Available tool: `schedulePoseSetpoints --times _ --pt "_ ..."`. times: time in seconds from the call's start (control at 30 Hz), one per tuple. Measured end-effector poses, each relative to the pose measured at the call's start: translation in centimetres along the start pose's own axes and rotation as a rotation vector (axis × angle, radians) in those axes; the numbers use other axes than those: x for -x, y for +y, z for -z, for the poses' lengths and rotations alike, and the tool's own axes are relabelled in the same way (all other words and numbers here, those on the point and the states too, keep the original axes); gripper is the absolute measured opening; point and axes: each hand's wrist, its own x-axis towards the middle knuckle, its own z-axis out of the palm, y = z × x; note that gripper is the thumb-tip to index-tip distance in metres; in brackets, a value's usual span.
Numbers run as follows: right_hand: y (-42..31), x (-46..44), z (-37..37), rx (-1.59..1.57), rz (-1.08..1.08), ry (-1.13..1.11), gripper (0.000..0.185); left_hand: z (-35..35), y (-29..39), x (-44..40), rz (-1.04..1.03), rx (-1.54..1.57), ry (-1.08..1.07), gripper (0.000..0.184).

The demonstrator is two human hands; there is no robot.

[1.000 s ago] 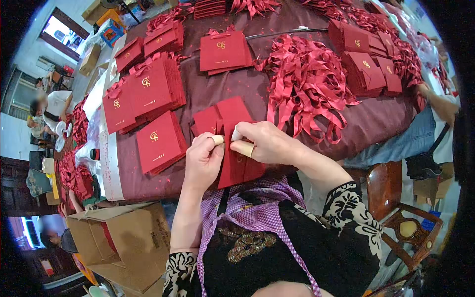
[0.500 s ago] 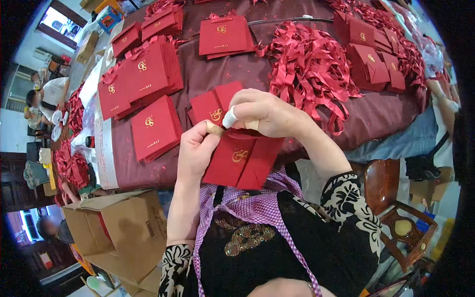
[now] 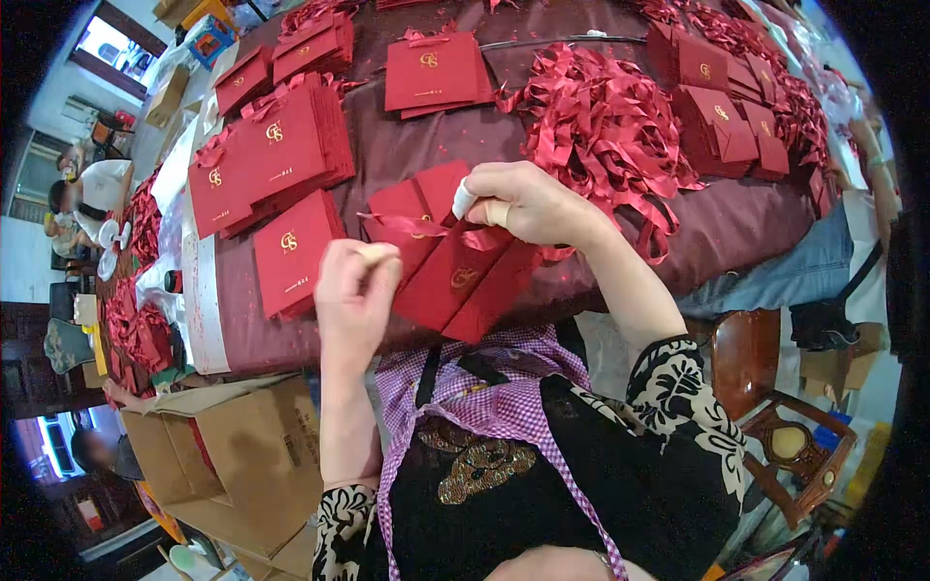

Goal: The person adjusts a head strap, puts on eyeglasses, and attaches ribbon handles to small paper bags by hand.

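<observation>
My right hand (image 3: 528, 201), with white and tan wraps on its fingers, pinches the top of a red paper bag (image 3: 453, 300) with a gold emblem. The bag hangs tilted at the table's front edge. A red ribbon (image 3: 402, 225) stretches left from the bag's top, its loose end in the air. Left of the bag, my left hand (image 3: 351, 295) is curled closed and slightly blurred, a tan wrap on one finger. It is apart from the bag, and whatever its fingers hold is hidden. Another red bag (image 3: 412, 198) lies just behind.
Stacks of red bags (image 3: 276, 145) stand on the left of the dark red tablecloth (image 3: 387, 145), and more bags (image 3: 717, 126) at right. A heap of red ribbons (image 3: 605, 136) lies behind my right hand. A cardboard box (image 3: 232, 445) stands at lower left; a wooden chair (image 3: 785, 436) at right.
My left hand has moved left and down, away from the bag's top. The ribbon now stretches out to the left. The bag has tilted and shifted slightly up and left.
</observation>
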Motion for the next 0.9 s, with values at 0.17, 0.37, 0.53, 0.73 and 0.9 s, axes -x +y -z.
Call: schedulePoseSetpoints --times 0.17,0.37,0.53,0.73,0.9 --pt "1.0 -0.8 -1.0 -0.08 -0.011 -0.02 0.008 -1.3 -1.3 0.9 -0.021 -0.055 -0.169 0.016" --pt "2.3 -0.8 -1.1 -0.146 -0.076 0.02 0.008 -2.0 -0.2 1.0 -0.037 -0.123 -0.085 0.014" --pt "2.2 -1.0 -1.0 -0.104 -0.097 0.034 0.01 -2.1 -1.0 1.1 -0.042 -0.074 -0.173 0.015" --pt "4.8 0.1 1.2 -0.134 -0.145 -0.182 0.05 -1.0 -3.1 1.5 0.241 0.077 -0.148 0.012" --pt "5.7 1.0 1.1 0.006 -0.194 -0.206 0.038 -0.4 -3.6 1.4 0.438 0.264 -0.122 0.012"
